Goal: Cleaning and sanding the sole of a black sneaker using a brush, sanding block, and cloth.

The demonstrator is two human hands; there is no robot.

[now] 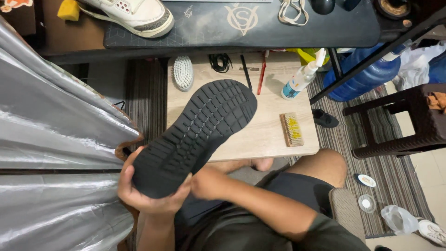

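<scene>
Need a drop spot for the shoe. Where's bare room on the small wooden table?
Bare wood lies on the wooden table between the black shoe and wooden brush, and along the front edge. The back edge is crowded: white brush, cord, red tool, spray bottle.

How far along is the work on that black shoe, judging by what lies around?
The black rubber-soled shoe is held sole-up: the left hand cups its heel, the right hand touches beside it. Nothing looks finished. The white oval brush, the wooden brush with yellow bristles and the white spray bottle lie unused on the low wooden table.
</scene>
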